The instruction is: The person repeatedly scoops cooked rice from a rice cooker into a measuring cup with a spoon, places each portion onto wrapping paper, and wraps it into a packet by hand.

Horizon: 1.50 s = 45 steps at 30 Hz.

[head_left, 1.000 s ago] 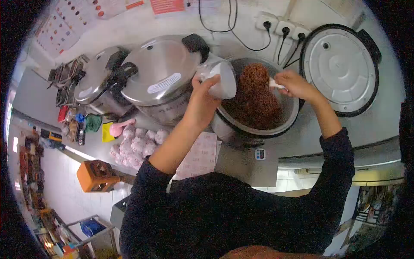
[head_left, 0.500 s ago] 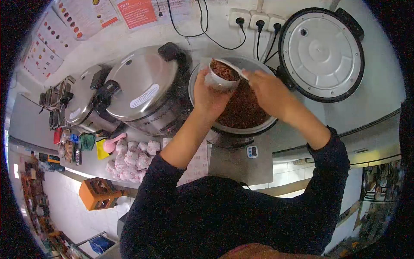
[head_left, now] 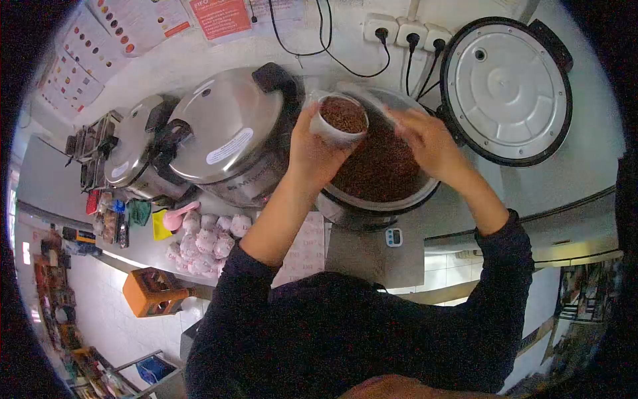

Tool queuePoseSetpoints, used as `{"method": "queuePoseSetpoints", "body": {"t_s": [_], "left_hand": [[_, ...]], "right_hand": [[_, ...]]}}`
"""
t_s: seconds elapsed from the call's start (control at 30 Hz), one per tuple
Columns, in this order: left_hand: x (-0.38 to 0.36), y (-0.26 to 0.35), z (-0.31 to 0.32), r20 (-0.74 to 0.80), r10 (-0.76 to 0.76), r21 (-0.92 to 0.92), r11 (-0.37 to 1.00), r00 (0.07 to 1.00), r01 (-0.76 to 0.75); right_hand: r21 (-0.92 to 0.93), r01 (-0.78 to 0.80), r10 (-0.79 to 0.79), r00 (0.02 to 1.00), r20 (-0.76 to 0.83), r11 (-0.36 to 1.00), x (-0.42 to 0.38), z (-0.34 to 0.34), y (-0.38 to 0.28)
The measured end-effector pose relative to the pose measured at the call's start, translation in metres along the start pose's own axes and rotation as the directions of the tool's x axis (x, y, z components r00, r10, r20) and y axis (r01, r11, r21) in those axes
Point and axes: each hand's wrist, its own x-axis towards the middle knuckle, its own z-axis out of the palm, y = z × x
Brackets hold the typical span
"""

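My left hand [head_left: 318,149] is wrapped round a small white cup [head_left: 339,137] above the left side of an open rice cooker [head_left: 362,216]. Dark reddish-brown cooked rice [head_left: 343,114] fills the cup to about its rim, and more of the same rice [head_left: 379,169] lies in the cooker. To the right of the cup, my right hand [head_left: 425,139] is closed on a pale rice paddle [head_left: 362,93], whose blade is smeared by motion near the cup's far rim.
Left stand two lidded steel cookers [head_left: 229,126] [head_left: 136,143]. Several wrapped, printed round bundles [head_left: 206,243] lie in front, beside a pink scoop [head_left: 179,216] and printed paper sheets [head_left: 302,249]. The cooker's lid [head_left: 508,93] leans at right; a small timer [head_left: 394,237] lies in front.
The paddle has swung off the cup's mouth toward its far side. The rice heaped in the cup now looks more level. My view has shifted slightly.
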Motion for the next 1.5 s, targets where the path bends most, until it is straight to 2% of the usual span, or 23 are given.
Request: {"method": "queuePoseSetpoints", "body": {"t_s": [0.1, 0.13, 0.23, 0.27, 0.37, 0.4, 0.43, 0.5, 0.6, 0.7, 0.73, 0.77, 0.87, 0.93, 1.03, 1.1, 1.13, 1.23, 1.33, 1.43, 1.5], "left_hand": [[0.002, 0.006, 0.001, 0.003, 0.015, -0.012, 1.000, 1.000, -0.014], [0.004, 0.010, -0.002, -0.006, 0.024, 0.000, 1.000, 1.000, -0.024], [-0.005, 0.027, -0.001, -0.092, 0.076, 0.033, 0.997, 0.993, -0.074], [-0.009, 0.032, -0.007, -0.050, 0.145, 0.075, 0.987, 0.988, -0.141], [-0.040, 0.050, -0.025, -0.025, 0.219, -0.013, 0.976, 0.975, -0.220], [-0.054, 0.055, -0.029, -0.056, 0.211, -0.036, 0.976, 0.976, -0.213], [-0.071, 0.060, -0.031, -0.090, 0.200, -0.057, 0.977, 0.976, -0.205], [-0.106, 0.065, -0.040, -0.152, 0.200, -0.091, 0.972, 0.968, -0.215], [-0.152, 0.064, -0.066, -0.236, 0.227, -0.079, 0.965, 0.945, -0.252], [-0.188, 0.053, -0.091, -0.343, 0.225, -0.043, 0.966, 0.912, -0.255], [-0.194, 0.049, -0.097, -0.368, 0.227, -0.055, 0.963, 0.902, -0.265], [-0.199, 0.045, -0.104, -0.396, 0.226, -0.071, 0.959, 0.890, -0.275], [-0.204, 0.037, -0.115, -0.368, 0.251, 0.169, 0.965, 0.895, -0.201], [-0.196, 0.035, -0.113, -0.302, 0.253, 0.153, 0.965, 0.919, -0.215], [-0.178, 0.034, -0.105, -0.205, 0.211, -0.060, 0.972, 0.956, -0.228], [-0.164, 0.035, -0.095, -0.250, 0.173, -0.065, 0.979, 0.953, -0.194], [-0.159, 0.036, -0.095, -0.231, 0.167, -0.008, 0.985, 0.959, -0.174], [-0.135, 0.038, -0.082, -0.092, 0.111, 0.011, 0.994, 0.990, -0.111], [-0.109, 0.035, -0.057, -0.096, 0.132, 0.076, 0.989, 0.987, -0.125], [-0.078, 0.028, -0.041, -0.109, 0.147, 0.213, 0.969, 0.983, -0.121], [-0.057, 0.020, -0.034, -0.070, 0.134, 0.276, 0.955, 0.989, -0.110]], "right_hand": [[-0.017, 0.066, -0.065, 0.997, 0.051, 0.998, 0.002, 0.017, -0.008], [-0.031, 0.117, -0.118, 0.993, -0.019, 0.993, 0.002, 0.028, -0.017], [-0.046, 0.154, -0.157, 0.985, -0.075, 0.987, 0.029, 0.014, -0.011], [0.030, 0.010, -0.005, 0.988, -0.152, 0.999, 0.041, 0.016, 0.000], [-0.399, -0.162, 0.239, 0.959, 0.151, 0.902, 0.075, 0.037, 0.040], [-0.442, -0.131, 0.302, 0.891, 0.341, 0.887, 0.087, 0.056, 0.060], [-0.474, -0.093, 0.360, 0.780, 0.512, 0.876, 0.094, 0.083, 0.079], [-0.443, -0.129, 0.351, 0.811, 0.467, 0.887, 0.093, 0.136, 0.109], [-0.414, -0.115, 0.309, 0.843, 0.440, 0.903, 0.089, 0.201, 0.106], [-0.427, -0.106, 0.313, 0.836, 0.450, 0.898, 0.088, 0.178, 0.072], [-0.413, -0.185, 0.378, 0.805, 0.457, 0.892, 0.090, 0.168, 0.061], [-0.369, -0.155, 0.331, 0.812, 0.481, 0.916, 0.088, 0.169, 0.056], [-0.279, -0.065, 0.209, 0.826, 0.524, 0.958, 0.076, 0.177, 0.051], [-0.263, -0.016, 0.152, 0.847, 0.510, 0.965, 0.068, 0.200, 0.055], [0.009, -0.227, 0.191, 0.839, 0.510, 0.974, 0.059, 0.191, 0.058], [0.079, -0.225, 0.147, 0.827, 0.543, 0.971, 0.049, 0.179, 0.055], [0.115, -0.226, 0.125, 0.820, 0.558, 0.967, 0.043, 0.173, 0.056], [0.314, -0.369, 0.137, 0.810, 0.570, 0.875, 0.021, 0.160, 0.078], [0.444, -0.703, 0.355, 0.684, 0.638, 0.556, 0.012, 0.096, 0.061], [0.557, -0.679, 0.353, 0.730, 0.586, 0.479, 0.007, 0.037, 0.058], [0.547, -0.549, 0.384, 0.835, 0.394, 0.632, 0.010, 0.008, 0.037]]}}
